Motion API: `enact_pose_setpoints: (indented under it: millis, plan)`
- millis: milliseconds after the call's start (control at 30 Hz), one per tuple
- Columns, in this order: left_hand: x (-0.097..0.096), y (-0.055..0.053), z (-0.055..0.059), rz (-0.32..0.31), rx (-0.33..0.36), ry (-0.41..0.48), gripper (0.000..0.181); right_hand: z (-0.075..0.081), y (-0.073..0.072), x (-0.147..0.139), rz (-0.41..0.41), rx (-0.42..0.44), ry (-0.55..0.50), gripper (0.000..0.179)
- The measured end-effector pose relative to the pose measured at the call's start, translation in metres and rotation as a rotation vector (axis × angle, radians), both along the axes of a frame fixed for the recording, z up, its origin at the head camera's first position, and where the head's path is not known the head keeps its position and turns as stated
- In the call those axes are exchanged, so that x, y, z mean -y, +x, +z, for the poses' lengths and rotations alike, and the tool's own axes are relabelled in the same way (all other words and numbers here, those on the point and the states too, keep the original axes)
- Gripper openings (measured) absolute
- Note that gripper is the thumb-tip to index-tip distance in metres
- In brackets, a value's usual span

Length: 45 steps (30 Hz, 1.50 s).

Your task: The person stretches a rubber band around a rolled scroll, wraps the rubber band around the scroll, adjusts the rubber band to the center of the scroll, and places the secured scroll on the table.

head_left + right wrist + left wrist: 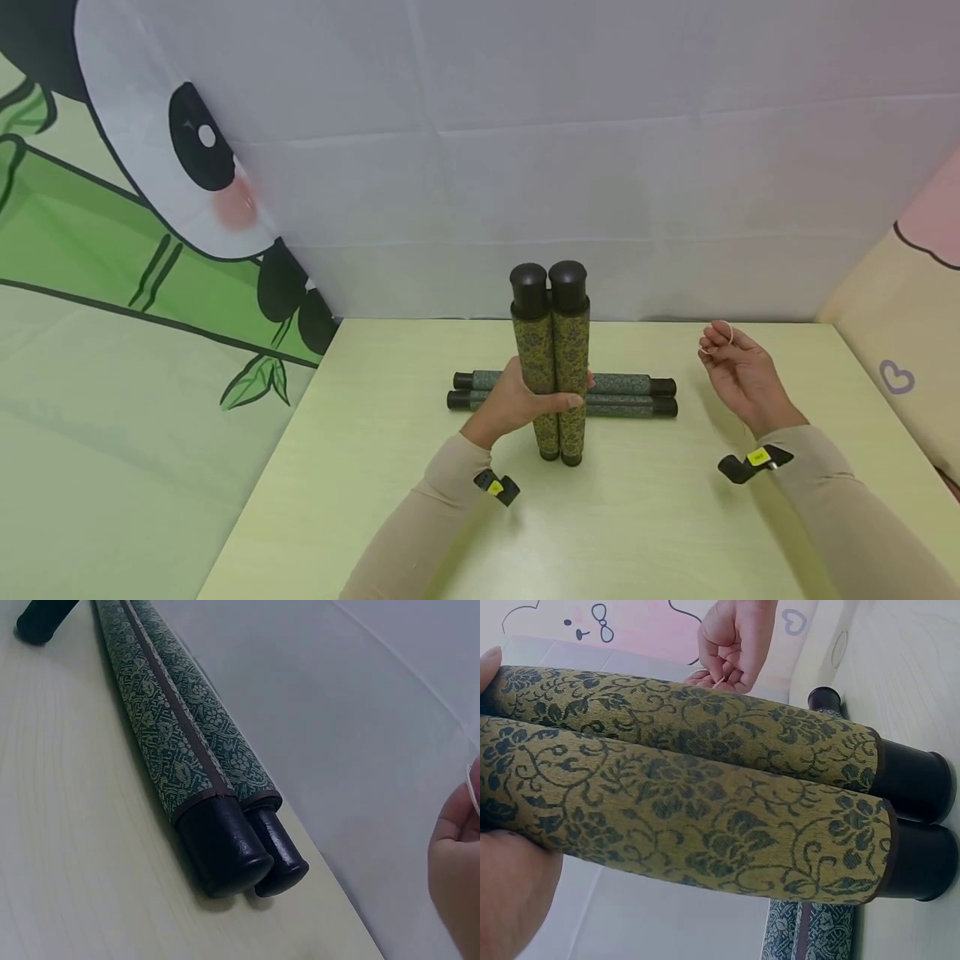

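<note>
Two rolled scrolls with gold-and-dark floral brocade and black end knobs stand upright side by side, the left scroll (pixel 532 354) touching the right scroll (pixel 572 350). My left hand (pixel 517 404) grips both around the middle, its thumb across the front. Their lower knobs (pixel 922 859) are right at the tabletop in the left wrist view. Off to the right, my right hand (pixel 738 379) is raised above the table and pinches a thin white band (pixel 731 332) that loops out past the fingertips. Only part of this hand shows at the edge of the right wrist view.
Behind the upright pair, two green brocade scrolls (pixel 630 406) with black knobs (pixel 225 851) lie parallel across the pale wooden table (pixel 360 467). A white cloth (pixel 465 192) hangs at the table's back edge, with printed cloth at both sides.
</note>
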<state>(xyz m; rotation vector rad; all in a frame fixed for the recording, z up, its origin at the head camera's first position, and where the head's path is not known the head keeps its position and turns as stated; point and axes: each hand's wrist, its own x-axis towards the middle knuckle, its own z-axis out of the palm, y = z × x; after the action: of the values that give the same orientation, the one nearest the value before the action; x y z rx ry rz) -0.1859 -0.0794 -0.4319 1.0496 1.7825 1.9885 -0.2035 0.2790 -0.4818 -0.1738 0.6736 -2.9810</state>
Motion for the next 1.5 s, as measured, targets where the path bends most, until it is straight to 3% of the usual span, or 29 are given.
enact_pose_setpoints:
  millis: [633,867,967,1233,1400,1500]
  plan:
    - [-0.003,-0.004,0.0,0.002,0.015,0.016,0.049,-0.006,-0.007,-0.003,-0.025,0.031,-0.077,0.05]
    - [-0.009,-0.012,0.003,0.012,0.007,0.019,0.048,-0.007,-0.015,-0.01,0.085,0.07,-0.18,0.059]
    - [-0.011,-0.014,0.004,0.02,0.007,0.017,0.048,-0.008,-0.02,-0.011,0.143,0.064,-0.178,0.065]
    - [-0.016,-0.019,0.005,0.03,0.022,0.03,0.047,-0.005,-0.031,-0.002,0.189,-0.043,0.062,0.05]
    - [-0.017,-0.02,0.006,0.029,0.029,0.034,0.046,0.006,-0.031,0.007,0.182,-0.098,0.305,0.038]
    - [-0.017,-0.021,0.004,0.035,0.021,0.027,0.045,0.019,-0.028,0.016,0.14,-0.14,0.517,0.032]
